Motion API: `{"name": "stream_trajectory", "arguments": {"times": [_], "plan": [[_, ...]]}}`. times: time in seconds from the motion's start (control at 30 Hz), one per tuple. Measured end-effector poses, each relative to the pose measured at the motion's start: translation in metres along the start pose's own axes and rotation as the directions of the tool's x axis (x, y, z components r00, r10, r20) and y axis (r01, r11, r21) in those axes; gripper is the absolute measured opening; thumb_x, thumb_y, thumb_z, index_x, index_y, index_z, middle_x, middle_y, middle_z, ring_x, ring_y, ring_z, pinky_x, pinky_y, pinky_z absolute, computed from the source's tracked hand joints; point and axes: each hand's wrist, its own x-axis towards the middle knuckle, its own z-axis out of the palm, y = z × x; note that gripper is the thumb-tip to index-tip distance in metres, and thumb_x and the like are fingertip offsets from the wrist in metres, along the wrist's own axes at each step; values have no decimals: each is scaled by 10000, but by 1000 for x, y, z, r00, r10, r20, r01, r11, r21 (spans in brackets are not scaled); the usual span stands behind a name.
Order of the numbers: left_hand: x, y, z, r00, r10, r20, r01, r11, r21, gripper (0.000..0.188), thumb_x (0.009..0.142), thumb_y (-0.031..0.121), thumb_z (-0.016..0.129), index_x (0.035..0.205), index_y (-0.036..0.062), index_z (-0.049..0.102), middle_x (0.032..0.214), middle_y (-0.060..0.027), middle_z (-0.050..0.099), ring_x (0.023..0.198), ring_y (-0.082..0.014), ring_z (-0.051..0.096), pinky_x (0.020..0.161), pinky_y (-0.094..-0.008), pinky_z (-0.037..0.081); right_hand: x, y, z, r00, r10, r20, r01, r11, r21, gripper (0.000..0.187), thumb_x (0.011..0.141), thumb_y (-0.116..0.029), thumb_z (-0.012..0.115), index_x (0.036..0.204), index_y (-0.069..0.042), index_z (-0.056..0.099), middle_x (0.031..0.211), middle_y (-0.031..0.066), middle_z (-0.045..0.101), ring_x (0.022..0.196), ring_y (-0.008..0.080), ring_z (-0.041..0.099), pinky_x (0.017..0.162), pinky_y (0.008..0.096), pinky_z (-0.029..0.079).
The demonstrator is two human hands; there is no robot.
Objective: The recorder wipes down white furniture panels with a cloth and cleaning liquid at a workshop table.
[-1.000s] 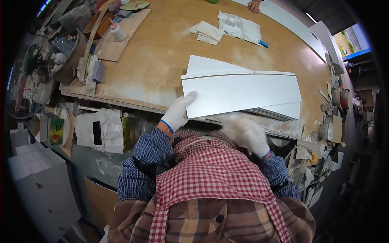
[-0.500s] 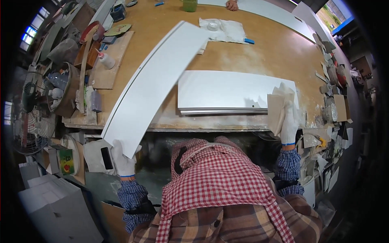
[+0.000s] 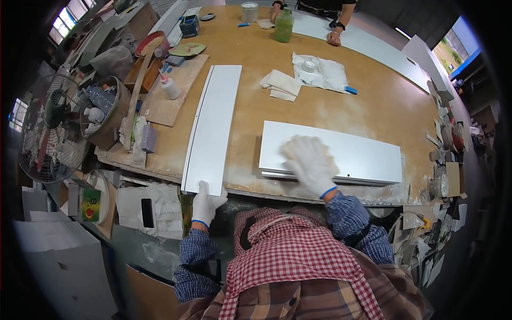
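My left hand (image 3: 207, 204), in a white glove, grips the near end of a long white panel (image 3: 216, 122); its thumb lies on top. The panel rests on the table, pointing away from me, its near end at the table's front edge. My right hand (image 3: 312, 162), also gloved and smeared by motion, holds a beige folded cloth (image 3: 326, 154) flat against the left part of the top panel in a stack of white panels (image 3: 368, 154). The cloth is mostly hidden under the glove, and its exact material is hard to make out.
Across the brown table (image 3: 250, 96) lie folded beige cloths (image 3: 281, 85), a white sheet (image 3: 330, 74) with a small round container, and a green jar (image 3: 284, 26). A squeeze bottle (image 3: 170, 88) stands left. A co-worker's hand (image 3: 334, 38) rests on a far panel.
The first panel, tilted across the table before, now lies straighter on the tabletop beside the stack. My right hand has swept the cloth from the stack's right end to its left part.
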Motion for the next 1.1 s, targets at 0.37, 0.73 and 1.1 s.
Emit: {"name": "stream_trajectory", "arguments": {"times": [0.37, 0.73, 1.1], "plan": [[14, 78, 100, 973, 105, 208, -224, 663, 715, 488, 1083, 398, 559, 1201, -64, 660, 1013, -200, 748, 716, -251, 721, 657, -359, 613, -72, 108, -39, 932, 265, -246, -311, 934, -174, 452, 954, -387, 651, 1294, -90, 632, 1348, 129, 602, 1271, 318, 543, 1115, 472, 386], [36, 17, 232, 793, 435, 426, -493, 48, 869, 644, 1083, 446, 478, 1559, 15, 419, 1336, -325, 650, 1212, -488, 640, 1039, -477, 489, -83, 116, -44, 919, 352, -178, -378, 914, -147, 372, 907, -363, 668, 1246, -211, 683, 1265, 83, 627, 1254, 315, 564, 1073, 519, 422], [40, 19, 235, 793, 429, 432, -509, 78, 857, 624, 1115, 344, 462, 1589, -50, 367, 1499, -310, 548, 1358, -413, 560, 1146, -408, 405, -78, 156, -69, 702, 690, -176, -711, 696, -104, 256, 895, -284, 642, 1111, -159, 697, 1129, 112, 638, 1140, 303, 593, 1018, 465, 458]]}}
